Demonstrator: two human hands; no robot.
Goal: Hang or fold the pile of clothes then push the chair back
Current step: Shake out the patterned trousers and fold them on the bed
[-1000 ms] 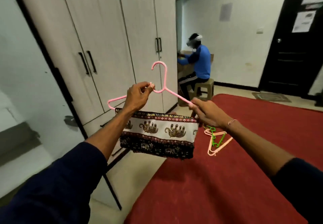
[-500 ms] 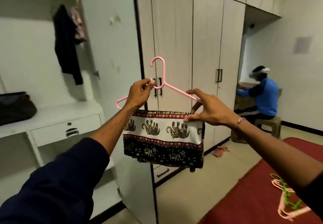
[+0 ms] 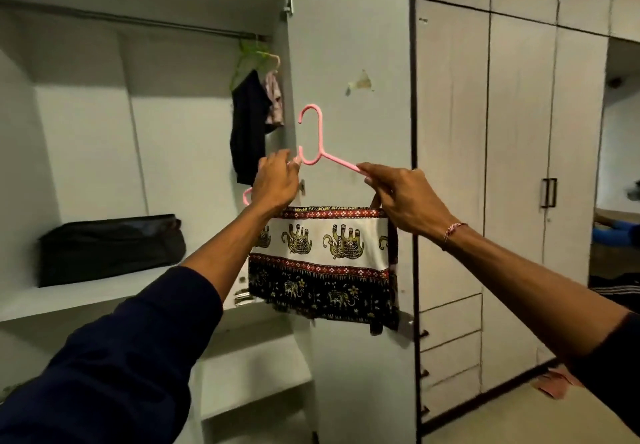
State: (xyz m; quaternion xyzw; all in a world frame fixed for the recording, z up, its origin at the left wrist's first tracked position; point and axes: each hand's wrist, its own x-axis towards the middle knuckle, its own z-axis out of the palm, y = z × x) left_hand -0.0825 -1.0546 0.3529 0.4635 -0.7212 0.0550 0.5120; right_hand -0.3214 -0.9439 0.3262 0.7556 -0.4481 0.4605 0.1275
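Inside wardrobe (image 3: 86, 152), hung clothes (image 3: 250, 125), black bag (image 3: 107, 248)

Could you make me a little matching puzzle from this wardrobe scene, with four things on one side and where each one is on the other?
Things:
1. pink hanger
2. elephant-print cloth
3. black bag
4. dark garment

Places:
A. lying on the wardrobe shelf
B. hanging from the rail
C. held by both hands
D. draped over the hanger's bar

Pairs: 1-C, 2-D, 3-A, 4-B
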